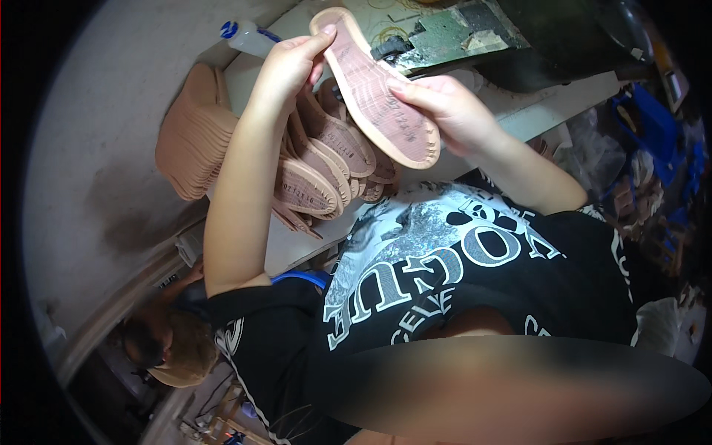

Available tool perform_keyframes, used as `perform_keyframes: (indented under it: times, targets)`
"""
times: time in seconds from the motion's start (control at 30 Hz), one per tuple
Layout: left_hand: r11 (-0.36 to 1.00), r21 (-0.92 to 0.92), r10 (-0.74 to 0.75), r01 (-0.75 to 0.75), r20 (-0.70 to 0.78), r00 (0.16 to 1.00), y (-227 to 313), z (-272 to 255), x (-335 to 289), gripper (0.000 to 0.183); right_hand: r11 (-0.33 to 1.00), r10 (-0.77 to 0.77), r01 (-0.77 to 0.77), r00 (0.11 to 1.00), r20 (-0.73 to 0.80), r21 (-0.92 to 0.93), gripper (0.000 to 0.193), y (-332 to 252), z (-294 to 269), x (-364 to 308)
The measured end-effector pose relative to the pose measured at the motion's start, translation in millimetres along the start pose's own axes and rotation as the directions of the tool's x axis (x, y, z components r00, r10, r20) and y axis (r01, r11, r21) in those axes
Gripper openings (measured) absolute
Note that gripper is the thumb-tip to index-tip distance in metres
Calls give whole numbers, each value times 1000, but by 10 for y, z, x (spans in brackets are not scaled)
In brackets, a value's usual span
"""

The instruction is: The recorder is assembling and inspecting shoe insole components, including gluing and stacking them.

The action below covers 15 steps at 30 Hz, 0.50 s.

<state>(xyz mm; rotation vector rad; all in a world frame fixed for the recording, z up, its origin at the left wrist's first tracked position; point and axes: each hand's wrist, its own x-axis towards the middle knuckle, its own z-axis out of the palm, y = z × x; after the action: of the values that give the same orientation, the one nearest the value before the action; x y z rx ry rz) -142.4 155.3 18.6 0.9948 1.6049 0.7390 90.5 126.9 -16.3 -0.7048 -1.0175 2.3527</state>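
Both hands are closed on one pinkish-tan insole [374, 96], raised just to the left of the green machine base [471, 37] and slightly nearer the person; whether its edge touches the base cannot be told.

The left hand [295, 63], further left of the green machine base, pinches the insole's upper end, its thumb flat on the printed face and its other fingers curled behind. That forearm stands almost upright, elbow bent low and the wrist tipped inward. The right hand [454, 110], just on the near side of the base, grips the insole's side edge with the thumb laid across the face and the fingers tucked underneath. Its forearm slants in from the right, elbow out to the side.

The insole hangs at a slant, its notched lower end toward the person. Left of the base and nearer the person, a loose pile of insoles [326, 159] lies fanned on the white table [535, 107]. Further left of the base stands a neat stack of tan pieces [193, 133]; a white and blue bottle [248, 38] is also to its left.
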Motion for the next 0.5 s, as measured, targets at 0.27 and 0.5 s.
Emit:
perform_keyframes:
  times: [0.27, 0.5]
  targets:
    - [753, -347, 446, -559, -355, 822, -344, 138, -1286, 15, 946, -54, 137, 960, 274, -293, 28, 281, 435, -162]
    - [751, 1, 541, -660, -573, 615, -607, 502, -1940, 37, 636, -26, 453, 821, 570, -624, 31, 290, 300, -135]
